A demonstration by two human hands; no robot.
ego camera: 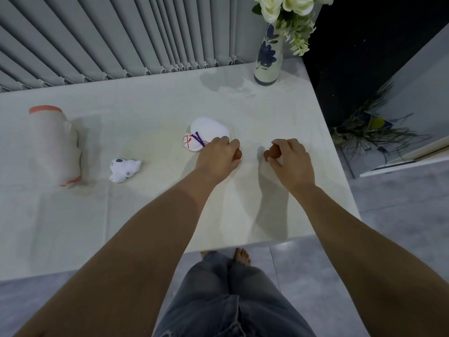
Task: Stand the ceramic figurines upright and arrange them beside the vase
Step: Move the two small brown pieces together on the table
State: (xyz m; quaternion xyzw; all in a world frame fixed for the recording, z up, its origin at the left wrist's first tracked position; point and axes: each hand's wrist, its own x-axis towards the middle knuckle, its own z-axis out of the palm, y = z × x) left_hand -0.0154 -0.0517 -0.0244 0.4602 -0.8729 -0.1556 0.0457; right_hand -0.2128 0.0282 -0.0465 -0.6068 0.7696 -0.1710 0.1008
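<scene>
A tall cream vase (267, 57) with blue flower painting and white roses stands at the table's far right corner. My left hand (217, 158) is closed over a small reddish-brown figurine (237, 154), mostly hidden under the fingers. My right hand (290, 156) grips a second reddish-brown figurine (272, 153) just above the tabletop. A white figurine (206, 132) with red and purple markings lies on its side behind my left hand. Further left, a small white figurine (124, 169) with dark details lies tipped over. A large pale figurine (57, 144) with orange trim is at the far left.
The white table (158, 215) ends at a right edge near my right hand and a front edge above my legs. Grey vertical blinds (109, 37) hang behind it. A dry plant (371, 127) lies on the floor to the right, beside a white panel (413, 132).
</scene>
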